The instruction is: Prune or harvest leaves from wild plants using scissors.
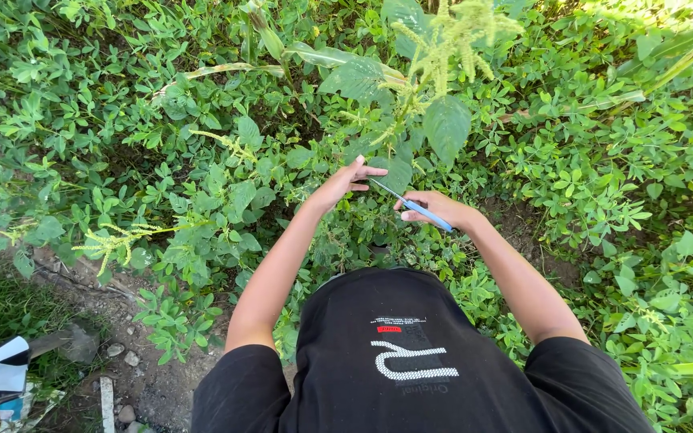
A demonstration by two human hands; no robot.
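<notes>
Head view: the right hand [436, 207] is closed round the blue handle of a thin blade [411, 205], its tip aimed left toward the left hand [345, 183], likely so the edge meets the stem; the left hand's fingers are spread, holding nothing I can see, steadying the leaves of the tall weed [411, 96]; the blade lies between both hands, just below the weed's base.

I see 2 bare hands at frame centre over dense green plants. The right hand [436, 208] grips blue-handled scissors [411, 204], blades pointing up-left toward the left hand [345, 182], whose fingers spread beside a tall weed [435, 72] with pale flower spikes, upper centre.
</notes>
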